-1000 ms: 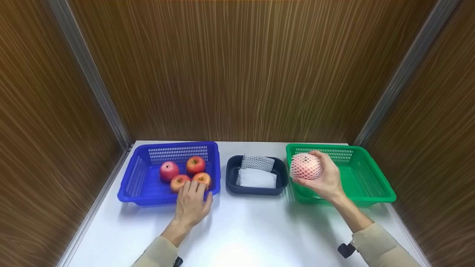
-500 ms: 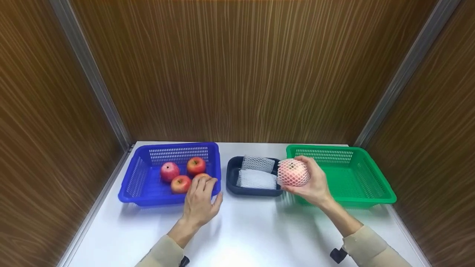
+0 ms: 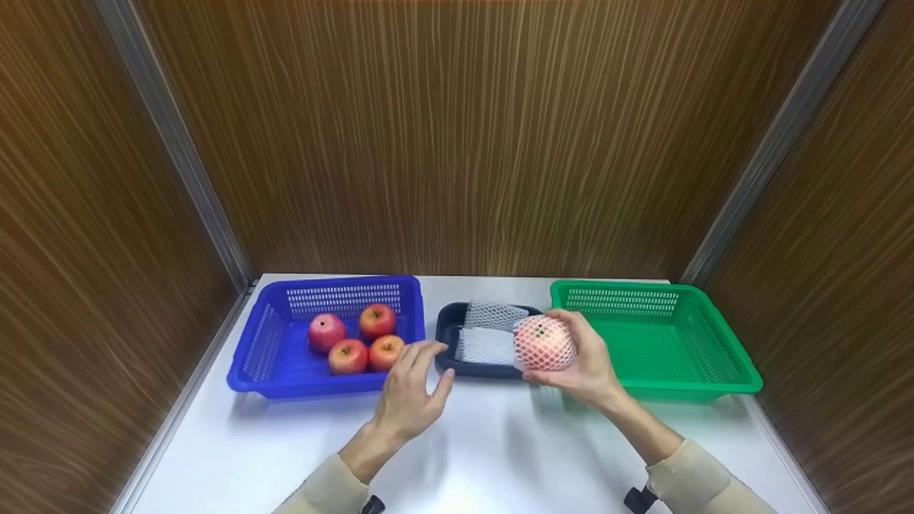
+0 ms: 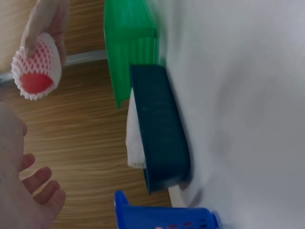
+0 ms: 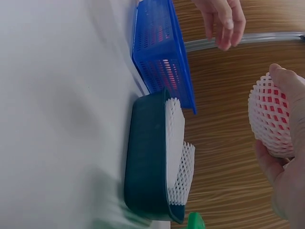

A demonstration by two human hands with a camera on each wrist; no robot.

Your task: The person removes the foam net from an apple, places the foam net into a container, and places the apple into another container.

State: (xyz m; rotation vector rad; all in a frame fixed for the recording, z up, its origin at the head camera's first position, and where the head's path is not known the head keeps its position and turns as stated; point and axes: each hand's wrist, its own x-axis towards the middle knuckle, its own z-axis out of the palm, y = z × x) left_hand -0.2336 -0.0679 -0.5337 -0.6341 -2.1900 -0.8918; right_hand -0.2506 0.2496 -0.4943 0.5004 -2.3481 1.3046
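In the head view my right hand (image 3: 589, 368) grips an apple (image 3: 545, 343) wrapped in a white foam net, above the right end of a dark tray (image 3: 485, 369). The right wrist view shows the netted apple (image 5: 270, 114) held between thumb and fingers. My left hand (image 3: 410, 396), its fingers loosely bent and holding nothing, hovers between the blue basket (image 3: 307, 387) and the tray. Bare red apples (image 3: 348, 355), several of them, sit in the blue basket. Flat white foam nets (image 3: 488, 345) lie in the tray.
A green basket (image 3: 685, 389) stands at the right of the white table (image 3: 485, 442). Wood-patterned panels (image 3: 457, 143) rise behind and at both sides, with metal posts (image 3: 171, 135) at the corners.
My right hand has carried the netted apple left and slightly down, from over the green basket to over the tray. My left hand has moved right, away from the apples in the blue basket.
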